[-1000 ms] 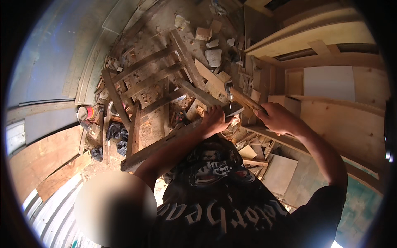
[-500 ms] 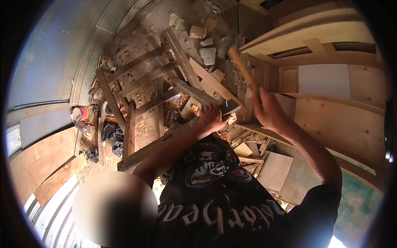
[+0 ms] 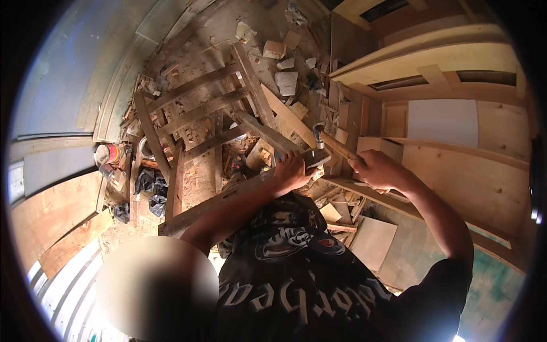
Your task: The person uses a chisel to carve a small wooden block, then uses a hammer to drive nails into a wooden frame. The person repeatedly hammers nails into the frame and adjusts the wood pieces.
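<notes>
My right hand (image 3: 380, 170) is closed around the wooden handle of a hammer (image 3: 339, 146). Its metal head is just above a thin nail (image 3: 313, 153) standing in the end of a wooden beam; whether the two touch I cannot tell. With fingers wrapped over the edge, my left hand (image 3: 291, 172) grips that beam (image 3: 228, 198) close to the nail. The beam runs from the lower left across my front. At its right end it meets a second length of wood (image 3: 268, 132), forming a corner of a rough frame.
A slatted wooden frame (image 3: 202, 111) stands ahead on the left. Stone blocks (image 3: 286, 83) and wood scraps litter the floor. Open wooden shelving (image 3: 450, 162) is on the right. Paint cans (image 3: 108, 154) and black plastic bags (image 3: 151, 182) sit at the left.
The hammer has come down from a raised position to the nail at the beam's end. My left hand keeps its grip on the beam.
</notes>
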{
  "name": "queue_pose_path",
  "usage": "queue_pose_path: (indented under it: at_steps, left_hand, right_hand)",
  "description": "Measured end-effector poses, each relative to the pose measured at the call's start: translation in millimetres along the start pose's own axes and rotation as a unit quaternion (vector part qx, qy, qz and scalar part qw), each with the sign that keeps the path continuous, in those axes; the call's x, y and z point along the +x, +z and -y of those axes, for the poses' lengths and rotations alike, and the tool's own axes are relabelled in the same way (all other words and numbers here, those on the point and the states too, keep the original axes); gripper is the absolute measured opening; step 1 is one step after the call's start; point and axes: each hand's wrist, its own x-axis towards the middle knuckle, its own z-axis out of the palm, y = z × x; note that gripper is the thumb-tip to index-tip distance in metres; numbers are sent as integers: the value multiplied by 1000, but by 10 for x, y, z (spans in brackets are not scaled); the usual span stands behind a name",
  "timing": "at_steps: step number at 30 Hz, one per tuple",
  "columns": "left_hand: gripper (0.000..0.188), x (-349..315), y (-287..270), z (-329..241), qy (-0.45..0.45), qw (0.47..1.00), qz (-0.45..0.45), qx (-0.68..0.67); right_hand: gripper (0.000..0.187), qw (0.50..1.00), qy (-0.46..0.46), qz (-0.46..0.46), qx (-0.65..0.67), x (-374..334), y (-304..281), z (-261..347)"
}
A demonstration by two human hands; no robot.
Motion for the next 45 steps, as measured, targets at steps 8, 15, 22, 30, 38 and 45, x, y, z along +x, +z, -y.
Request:
queue_pose_path:
  at_steps: [8, 15, 22, 30, 38, 45]
  left_hand:
    - [88, 4, 32, 4, -2, 1000, -23, -17]
    - [92, 24, 62, 22, -16, 998, -37, -39]
    - [99, 30, -74, 72, 18, 999, 11, -42]
    - [105, 44, -89, 120, 11, 998, 38, -38]
    - [100, 32, -163, 38, -23, 995, 84, -46]
    - [101, 41, -175, 8, -29, 996, 80, -21]
  right_hand:
    - [31, 950, -169, -254, 66, 192, 216, -239]
    - [27, 946, -154, -142, 248, 90, 98, -217]
    - [29, 925, -104, -76, 357, 73, 204, -187]
    - [29, 942, -100, -81, 310, 280, 566, -465]
    - [29, 955, -127, -86, 254, 242, 667, -441]
    - [32, 952, -46, 12, 304, 73, 463, -299]
